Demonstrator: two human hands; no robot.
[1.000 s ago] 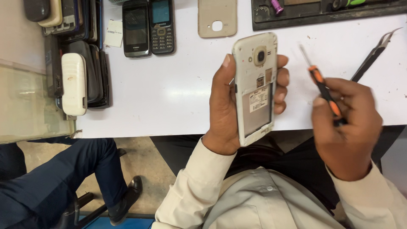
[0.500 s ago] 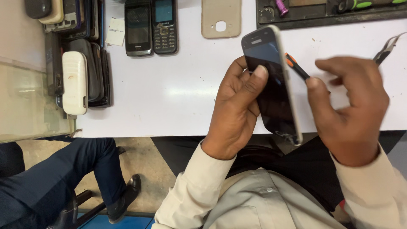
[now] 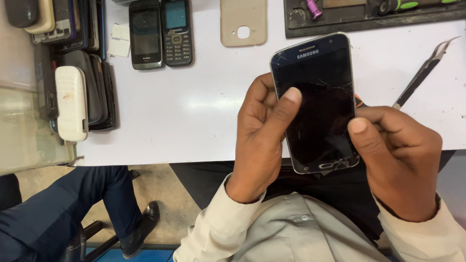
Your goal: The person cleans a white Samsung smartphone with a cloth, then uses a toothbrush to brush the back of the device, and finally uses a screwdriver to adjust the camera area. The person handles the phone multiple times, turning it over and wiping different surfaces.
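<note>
I hold a dark smartphone point(image 3: 320, 111) with a cracked screen, face up, over the near edge of the white table point(image 3: 194, 106). My left hand point(image 3: 259, 140) wraps its left side, with the thumb resting on the glass. My right hand point(image 3: 398, 155) pinches the phone's lower right edge with the thumb. A bit of an orange screwdriver handle point(image 3: 358, 101) pokes out from behind the phone by my right fingers. A beige back cover point(image 3: 243, 22) lies on the table beyond the phone.
Black tweezers point(image 3: 422, 73) lie slanted just beyond my right hand. A black tool tray point(image 3: 369, 17) sits at the back right. Two old phones point(image 3: 145, 34) lie at the back. More phones and a white device point(image 3: 72, 102) are stacked on the left. Another person's dark-trousered leg point(image 3: 63, 208) is lower left.
The phone showed its open back one second ago. It has been turned over and is face up. My right hand moved from holding the screwdriver apart to gripping the phone's edge.
</note>
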